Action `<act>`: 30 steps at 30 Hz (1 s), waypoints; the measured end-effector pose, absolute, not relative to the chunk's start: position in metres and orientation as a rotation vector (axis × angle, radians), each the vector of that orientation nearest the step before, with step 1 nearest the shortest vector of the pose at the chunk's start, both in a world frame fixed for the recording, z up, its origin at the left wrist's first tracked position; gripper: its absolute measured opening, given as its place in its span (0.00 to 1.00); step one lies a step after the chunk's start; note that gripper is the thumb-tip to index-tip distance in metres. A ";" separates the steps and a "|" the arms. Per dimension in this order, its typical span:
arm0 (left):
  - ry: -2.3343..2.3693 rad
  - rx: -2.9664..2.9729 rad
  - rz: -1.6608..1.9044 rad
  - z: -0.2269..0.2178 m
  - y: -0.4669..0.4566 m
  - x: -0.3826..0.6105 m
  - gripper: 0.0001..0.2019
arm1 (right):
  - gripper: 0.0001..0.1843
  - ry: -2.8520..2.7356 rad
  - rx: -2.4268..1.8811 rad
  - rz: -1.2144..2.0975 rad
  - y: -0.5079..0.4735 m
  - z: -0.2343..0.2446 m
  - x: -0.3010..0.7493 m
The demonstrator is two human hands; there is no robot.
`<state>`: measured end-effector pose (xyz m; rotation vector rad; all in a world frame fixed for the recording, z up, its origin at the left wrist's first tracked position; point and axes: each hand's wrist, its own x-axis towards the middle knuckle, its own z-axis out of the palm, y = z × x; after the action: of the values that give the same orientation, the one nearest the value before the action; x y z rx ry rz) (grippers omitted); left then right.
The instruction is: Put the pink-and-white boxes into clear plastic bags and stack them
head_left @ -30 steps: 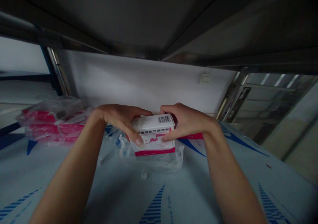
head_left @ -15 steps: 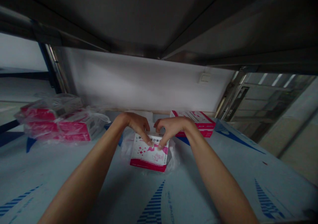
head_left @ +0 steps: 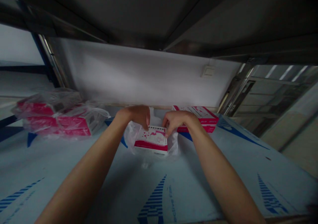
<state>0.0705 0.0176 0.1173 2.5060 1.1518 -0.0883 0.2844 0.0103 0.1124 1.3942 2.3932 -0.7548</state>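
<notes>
A white and pink printed carton [head_left: 151, 140] lies on the table inside a clear plastic bag [head_left: 131, 136], whose film bunches up at both sides. My left hand [head_left: 136, 116] grips the carton's far edge from the left, with the fingers over the bag's mouth. My right hand [head_left: 177, 122] holds the same edge from the right, its fingertips on the carton's top. The far part of the carton is hidden behind my fingers.
Several pink cartons in clear bags [head_left: 57, 117] lie at the far left of the table. A single pink and white carton [head_left: 196, 117] lies behind my right hand. Blue-printed film [head_left: 154, 197] covers the table. A white wall and low metal shelf stand beyond.
The carton has moved from my raised grip down onto the table and turned, and now sits deeper in the bag. My hands have drawn closer to the far edge.
</notes>
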 end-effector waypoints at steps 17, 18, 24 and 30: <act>1.425 2.460 0.220 0.181 -0.019 -0.006 0.22 | 0.25 2.653 1.770 -0.345 -0.064 0.178 0.312; 1.315 2.469 0.283 0.183 -0.023 -0.003 0.20 | 0.23 2.737 1.736 -0.314 -0.066 0.180 0.312; 0.541 2.121 0.608 0.169 -0.020 0.021 0.15 | 0.17 3.207 1.454 -0.202 -0.082 0.192 0.295; 0.250 1.849 0.542 0.122 0.012 0.052 0.21 | 0.14 3.451 1.117 -0.237 -0.086 0.189 0.271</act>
<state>0.0523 0.0118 0.1223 1.8489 0.2500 0.5421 0.2714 -0.0864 0.1892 1.1169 3.4512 -0.2365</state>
